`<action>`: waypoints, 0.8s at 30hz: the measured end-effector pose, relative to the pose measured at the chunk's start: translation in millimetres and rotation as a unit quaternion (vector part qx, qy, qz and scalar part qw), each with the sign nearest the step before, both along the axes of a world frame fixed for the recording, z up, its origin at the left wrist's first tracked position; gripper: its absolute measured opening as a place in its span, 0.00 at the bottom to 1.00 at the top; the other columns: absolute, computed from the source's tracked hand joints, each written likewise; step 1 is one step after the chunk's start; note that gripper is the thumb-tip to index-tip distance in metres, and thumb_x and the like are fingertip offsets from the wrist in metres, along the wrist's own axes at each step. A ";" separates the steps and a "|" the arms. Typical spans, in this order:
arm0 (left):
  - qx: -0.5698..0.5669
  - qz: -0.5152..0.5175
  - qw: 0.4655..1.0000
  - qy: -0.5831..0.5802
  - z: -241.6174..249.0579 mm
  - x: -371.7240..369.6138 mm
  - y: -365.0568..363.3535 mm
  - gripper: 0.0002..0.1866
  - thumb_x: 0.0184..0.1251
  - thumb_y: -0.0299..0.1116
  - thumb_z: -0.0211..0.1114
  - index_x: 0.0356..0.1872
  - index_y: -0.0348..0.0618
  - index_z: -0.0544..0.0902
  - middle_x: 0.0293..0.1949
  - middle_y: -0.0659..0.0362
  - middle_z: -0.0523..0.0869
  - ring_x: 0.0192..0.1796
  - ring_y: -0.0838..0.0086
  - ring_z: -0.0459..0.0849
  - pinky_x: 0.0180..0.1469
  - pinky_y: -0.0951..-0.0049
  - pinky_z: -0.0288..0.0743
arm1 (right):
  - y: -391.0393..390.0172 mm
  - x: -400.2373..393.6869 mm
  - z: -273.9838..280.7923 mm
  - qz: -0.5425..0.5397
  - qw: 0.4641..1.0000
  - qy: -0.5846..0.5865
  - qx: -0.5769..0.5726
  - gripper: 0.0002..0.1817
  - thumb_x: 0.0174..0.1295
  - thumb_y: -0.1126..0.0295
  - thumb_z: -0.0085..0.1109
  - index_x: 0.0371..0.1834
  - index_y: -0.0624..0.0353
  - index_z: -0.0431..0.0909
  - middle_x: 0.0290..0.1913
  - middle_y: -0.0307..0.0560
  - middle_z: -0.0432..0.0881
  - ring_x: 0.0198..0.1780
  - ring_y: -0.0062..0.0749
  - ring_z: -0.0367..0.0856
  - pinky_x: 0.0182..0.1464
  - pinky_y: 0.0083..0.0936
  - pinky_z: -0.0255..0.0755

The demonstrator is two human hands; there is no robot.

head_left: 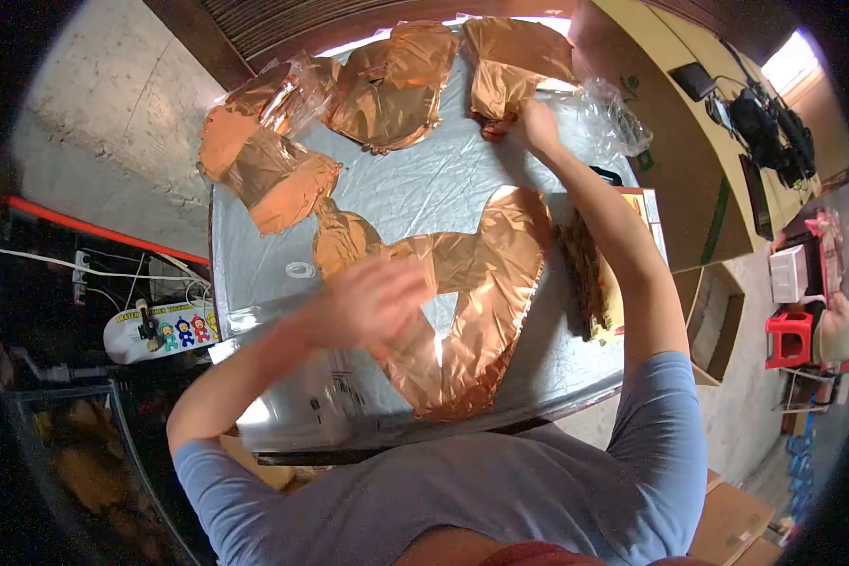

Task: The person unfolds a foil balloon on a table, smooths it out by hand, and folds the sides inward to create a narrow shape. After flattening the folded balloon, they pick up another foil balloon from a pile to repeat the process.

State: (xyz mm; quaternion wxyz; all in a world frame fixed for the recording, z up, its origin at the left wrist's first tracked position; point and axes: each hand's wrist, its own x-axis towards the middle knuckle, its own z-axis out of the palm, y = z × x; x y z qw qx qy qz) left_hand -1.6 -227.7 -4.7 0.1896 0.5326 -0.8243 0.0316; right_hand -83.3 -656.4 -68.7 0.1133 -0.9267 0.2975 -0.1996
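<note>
Shiny copper-coloured foil balloons lie flat on a table covered in silvery plastic [406,189]. My left hand [373,297], blurred by motion, is over the left part of a large V-shaped foil balloon [495,311]; its fingers look stretched out, and whether it touches the foil is unclear. At the back right, my right hand [536,127] is closed at the lower edge of another foil balloon [500,85], its fingertips partly hidden. A third foil piece [387,104] lies at the back middle, and a fourth [269,174] at the back left.
Clear crumpled plastic [618,118] lies beside my right forearm. A box with brown contents [590,283] stands at the table's right edge. A small white ring [300,270] lies left of the V-shaped foil. Cardboard [670,141] stands at the right; a red stool [788,338] is beyond.
</note>
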 end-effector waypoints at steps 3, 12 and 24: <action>-0.044 0.075 0.996 0.008 9.0 10.2 -70.5 0.27 0.64 0.27 0.67 0.66 0.46 0.80 0.66 0.52 0.81 0.66 0.56 0.80 0.68 0.55 0.75 | -20.0 5.8 -14.7 0.024 0.996 -0.086 0.011 0.26 0.51 0.54 0.83 0.34 0.69 0.86 0.32 0.58 0.89 0.34 0.50 0.89 0.40 0.44 0.80; -0.004 0.223 0.970 0.097 -49.8 43.1 -245.9 0.20 0.75 0.37 0.61 0.63 0.39 0.80 0.67 0.50 0.79 0.69 0.53 0.77 0.67 0.54 0.76 | -41.6 -2.6 22.0 0.110 0.960 -0.098 0.239 0.17 0.61 0.59 0.79 0.28 0.61 0.85 0.23 0.36 0.82 0.26 0.17 0.74 0.29 0.24 0.69; 0.110 0.316 0.942 -0.002 -84.6 43.4 -342.2 0.26 0.82 0.52 0.50 0.65 0.47 0.81 0.71 0.44 0.75 0.77 0.51 0.69 0.74 0.42 0.64 | -147.3 47.5 70.1 0.032 0.907 -0.256 0.333 0.08 0.73 0.74 0.59 0.44 0.69 0.84 0.37 0.48 0.89 0.27 0.36 0.89 0.31 0.32 0.86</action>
